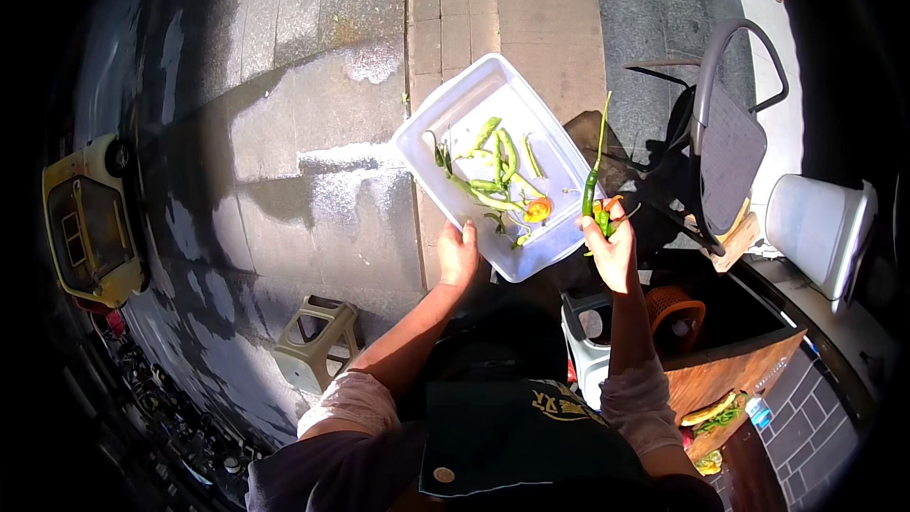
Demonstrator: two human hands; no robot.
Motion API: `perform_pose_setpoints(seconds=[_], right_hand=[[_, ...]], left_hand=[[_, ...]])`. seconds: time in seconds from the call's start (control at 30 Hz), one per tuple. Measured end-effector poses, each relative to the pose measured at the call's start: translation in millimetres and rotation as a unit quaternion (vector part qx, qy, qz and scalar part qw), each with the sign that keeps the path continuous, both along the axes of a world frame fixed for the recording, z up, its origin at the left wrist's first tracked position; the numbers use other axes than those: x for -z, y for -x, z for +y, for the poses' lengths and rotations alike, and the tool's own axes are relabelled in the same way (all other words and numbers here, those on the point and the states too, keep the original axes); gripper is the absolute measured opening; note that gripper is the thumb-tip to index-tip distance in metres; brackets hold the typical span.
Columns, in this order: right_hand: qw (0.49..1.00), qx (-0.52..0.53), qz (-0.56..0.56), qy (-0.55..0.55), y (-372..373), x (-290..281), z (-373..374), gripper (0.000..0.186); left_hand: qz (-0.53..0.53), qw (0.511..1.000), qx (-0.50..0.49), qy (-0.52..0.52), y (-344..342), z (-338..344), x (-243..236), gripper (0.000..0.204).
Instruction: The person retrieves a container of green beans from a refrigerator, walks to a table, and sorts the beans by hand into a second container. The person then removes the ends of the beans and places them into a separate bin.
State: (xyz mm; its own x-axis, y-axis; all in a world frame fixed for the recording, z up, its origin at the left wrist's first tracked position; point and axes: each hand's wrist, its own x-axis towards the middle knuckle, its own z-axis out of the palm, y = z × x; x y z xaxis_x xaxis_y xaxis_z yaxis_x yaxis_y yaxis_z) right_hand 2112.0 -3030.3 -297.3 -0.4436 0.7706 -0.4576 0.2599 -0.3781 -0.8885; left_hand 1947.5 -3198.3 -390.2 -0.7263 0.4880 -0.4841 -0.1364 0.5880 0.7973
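Observation:
A white rectangular plastic tub [445, 100] is held out tilted in front of me. My left hand [459, 254] grips its near left edge, with the thumb up along the outside. Long light-green chili peppers [507, 156] lie loose inside, along with an orange-red pepper [538, 210] and some darker, curled ones on the left. Over the tub's right edge, my right hand [612, 251] is closed around a small bunch of chili peppers [591, 192]. Green ones and orange-red ones stick out of it, one with a long stem pointing up. Whether that hand also touches the tub is hidden.
At the right stand a grey chair [730, 147], a white bin-like container [820, 228] and an orange basket [675, 313]. A wooden table [730, 384] holds more vegetables. Plastic stools [318, 341] flank me. A yellow vehicle [92, 223] is far left on partly wet paving.

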Motion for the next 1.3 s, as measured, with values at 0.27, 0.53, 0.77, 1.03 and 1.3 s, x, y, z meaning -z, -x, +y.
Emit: perform_pose_setpoints(seconds=[0.27, 0.53, 0.77, 1.03, 1.3], right_hand=[[0.948, 0.064, -0.094, -0.297, 51.8, -109.2, 64.2, 0.016], [0.917, -0.057, -0.222, -0.326, 42.1, -143.6, 174.0, 0.036], [0.872, -0.124, -0.243, -0.406, 91.1, -153.2, 270.1, 0.023], [0.904, -0.062, -0.198, -0.373, 138.7, -148.6, 407.3, 0.021], [0.899, -0.008, -0.177, -0.4, 187.8, -149.5, 525.9, 0.017]], left_hand=[[-0.078, 0.993, 0.026, -0.082, 44.5, 79.5, -130.1, 0.022], [-0.056, 0.992, 0.06, -0.091, 96.7, 176.8, -179.8, 0.023], [-0.181, 0.968, 0.004, -0.175, 152.6, 257.4, -202.5, 0.022], [-0.509, 0.737, -0.091, -0.435, 236.2, 381.0, -209.7, 0.05], [-0.514, 0.758, -0.036, -0.399, 310.1, 547.2, -222.6, 0.033]])
